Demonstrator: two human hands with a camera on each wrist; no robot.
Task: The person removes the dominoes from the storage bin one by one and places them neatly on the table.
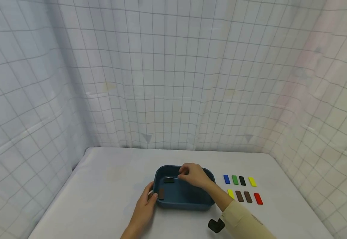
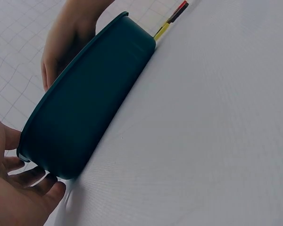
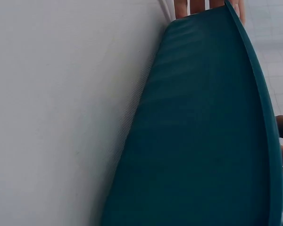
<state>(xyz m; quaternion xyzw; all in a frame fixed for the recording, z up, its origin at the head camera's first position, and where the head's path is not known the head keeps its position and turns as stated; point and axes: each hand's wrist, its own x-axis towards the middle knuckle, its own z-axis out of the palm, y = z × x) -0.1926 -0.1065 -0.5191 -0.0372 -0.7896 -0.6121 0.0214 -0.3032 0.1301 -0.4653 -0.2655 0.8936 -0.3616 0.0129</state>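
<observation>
A dark teal plastic tub stands on the white-covered table. At its left end my left hand grips the rim and outer wall; in the left wrist view, the hand's fingers lie against the tub's end wall. Over the tub's inside, my right hand has its fingers bent downward, with thumb and index tips close together. Whether something small is between them is hidden. Inside the tub lie a black block near the back left and a brown block by the left wall.
Right of the tub are two rows of flat blocks. Blue, green, black and yellow lie behind; yellow, two browns and red lie in front. Grid-patterned white curtains surround the table.
</observation>
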